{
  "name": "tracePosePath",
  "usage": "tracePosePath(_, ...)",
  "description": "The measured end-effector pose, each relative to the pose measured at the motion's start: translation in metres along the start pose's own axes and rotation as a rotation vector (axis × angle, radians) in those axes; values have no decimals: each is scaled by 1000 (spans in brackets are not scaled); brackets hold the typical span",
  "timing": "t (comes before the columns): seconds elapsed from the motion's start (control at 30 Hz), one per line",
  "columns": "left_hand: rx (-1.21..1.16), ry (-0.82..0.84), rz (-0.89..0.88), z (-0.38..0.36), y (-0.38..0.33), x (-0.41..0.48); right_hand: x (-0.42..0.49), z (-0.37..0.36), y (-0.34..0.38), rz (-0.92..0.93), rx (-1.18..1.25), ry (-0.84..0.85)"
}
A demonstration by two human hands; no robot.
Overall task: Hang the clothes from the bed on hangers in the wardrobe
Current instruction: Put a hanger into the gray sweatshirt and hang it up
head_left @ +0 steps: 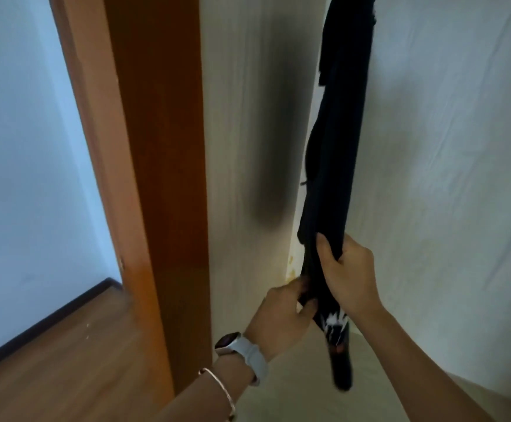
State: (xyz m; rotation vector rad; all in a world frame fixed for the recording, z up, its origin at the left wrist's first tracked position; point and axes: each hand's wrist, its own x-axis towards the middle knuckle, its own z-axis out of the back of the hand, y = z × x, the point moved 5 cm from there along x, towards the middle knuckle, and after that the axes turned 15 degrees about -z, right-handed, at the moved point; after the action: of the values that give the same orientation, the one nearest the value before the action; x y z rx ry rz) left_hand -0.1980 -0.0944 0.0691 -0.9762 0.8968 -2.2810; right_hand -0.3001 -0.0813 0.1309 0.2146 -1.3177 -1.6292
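The black garment (339, 132) hangs inside the wardrobe (242, 132), with its top and any hanger out of view. It seems hung and is being smoothed; the next move is likely to release it. The right hand (350, 269) grips its lower part, and the left hand (281, 312) pinches the fabric just below.

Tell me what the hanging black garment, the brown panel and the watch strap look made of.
The black garment: soft matte fabric, likely knit; it drapes and bunches. The brown panel: wood or laminate, semi-gloss, faint grain. The watch strap: smooth pale band, probably silicone.
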Motion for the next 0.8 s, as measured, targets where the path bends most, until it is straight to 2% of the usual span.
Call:
tracePosePath(0.1, 45, 109, 152, -16, 39, -55, -37, -14, -45, -134, -74, 63)
tracePosePath(0.17, 27, 158, 240, -16, 65, -102, -65, -27, -85, -292, -146, 147)
tracePosePath(0.27, 3, 111, 430, -1, 99, -183, -119, -57, -152, -586, -342, 426)
tracePosePath(0.33, 1, -5, 580, 14, 121, -244, -157, -81, -189, -708, -497, 656)
tracePosePath(0.47, 0, -153, 949, 40, 165, -374, -223, -137, -218, -741, -673, 1047)
tracePosePath(0.53, -12, -295, 1137, 54, 181, -442, -254, -169, -223, -767, -728, 1209)
tracePosePath(0.67, -151, -584, 1438, 72, 195, -565, -295, -246, -201, -808, -817, 1406)
tracePosePath(0.8, -295, -795, 1621, 92, 210, -662, -321, -342, -164, -785, -899, 1515)
